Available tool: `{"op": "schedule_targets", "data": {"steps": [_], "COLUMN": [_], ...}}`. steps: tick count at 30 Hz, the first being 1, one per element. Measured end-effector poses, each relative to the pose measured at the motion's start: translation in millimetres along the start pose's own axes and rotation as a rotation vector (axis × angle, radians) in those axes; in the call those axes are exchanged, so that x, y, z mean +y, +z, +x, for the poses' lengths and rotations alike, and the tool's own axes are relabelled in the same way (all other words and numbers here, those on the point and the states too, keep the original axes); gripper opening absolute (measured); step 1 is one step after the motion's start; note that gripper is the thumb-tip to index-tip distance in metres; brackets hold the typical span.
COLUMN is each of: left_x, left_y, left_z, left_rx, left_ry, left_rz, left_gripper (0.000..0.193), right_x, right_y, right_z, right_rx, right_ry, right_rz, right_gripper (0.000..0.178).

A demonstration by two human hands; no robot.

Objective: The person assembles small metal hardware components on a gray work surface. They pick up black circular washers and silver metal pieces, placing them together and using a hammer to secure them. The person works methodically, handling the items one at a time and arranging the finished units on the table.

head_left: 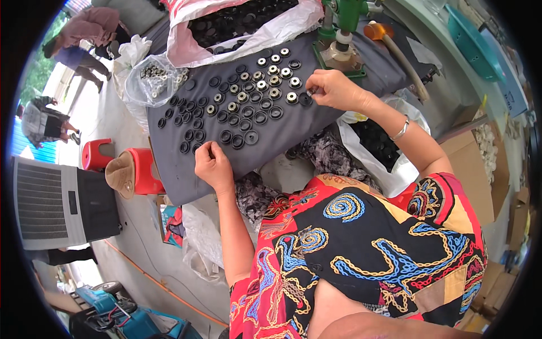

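Black round caps with raised rims (260, 117) are spread in loose rows over the grey cloth-covered table (169, 175). Several of them hold a silvery metal ring (291, 98), mostly toward the right and far side. My right hand (340, 91) pinches a small dark piece just above a black cap (305, 99) at the right end of the rows. My left hand (213, 167) is closed at the near edge of the rows, fingertips pressed together beside a black cap. Whatever it may hold is hidden.
Behind the rows lies a white-and-pink sack (186, 42) of black parts, beside a clear bag (148, 79) of metal rings. A green press (341, 48) and a mallet (381, 33) stand far right. Another bag (403, 175) of black parts hangs near my right arm. Red stools (148, 169) stand left.
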State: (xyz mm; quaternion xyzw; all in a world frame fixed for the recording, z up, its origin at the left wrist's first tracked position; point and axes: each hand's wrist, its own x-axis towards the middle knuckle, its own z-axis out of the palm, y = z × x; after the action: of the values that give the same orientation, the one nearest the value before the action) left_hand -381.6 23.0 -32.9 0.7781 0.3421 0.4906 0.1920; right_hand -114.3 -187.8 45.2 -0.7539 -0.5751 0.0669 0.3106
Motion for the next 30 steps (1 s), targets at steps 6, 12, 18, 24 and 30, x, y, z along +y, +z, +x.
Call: {"op": "schedule_targets", "data": {"steps": [6,12,18,24,30], "left_x": [-4.5,-2.3,-0.4,1.4,1.2], "left_y": [1.0,0.0,0.9,0.0,-0.2], "left_z": [-0.8,0.4,1.7,1.5,1.3], "left_rx": [-0.004,-0.013,0.018,0.019,0.011], "left_ry": [0.0,-0.003,0.031,0.022,0.007], "left_rz": [-0.033,-0.014,-0.042,-0.038,-0.041], "left_gripper": [0.003,0.003,0.002,0.001,0.001], "right_x": [6.9,8.3,2.5,2.5,5.7], "right_y": [20.1,27.6,26.2,25.8,26.4], "right_z": [3.2,5.6,8.5,8.2,7.9], "right_rx": [-0.002,-0.025,-0.075,-0.066,-0.048], "right_ry": [-0.074,-0.073,-0.035,-0.039,-0.045], "right_rz": [-0.159,-0.247,-0.328,-0.263,-0.213], "right_gripper": [0.02,0.019,0.02,0.021,0.021]}}
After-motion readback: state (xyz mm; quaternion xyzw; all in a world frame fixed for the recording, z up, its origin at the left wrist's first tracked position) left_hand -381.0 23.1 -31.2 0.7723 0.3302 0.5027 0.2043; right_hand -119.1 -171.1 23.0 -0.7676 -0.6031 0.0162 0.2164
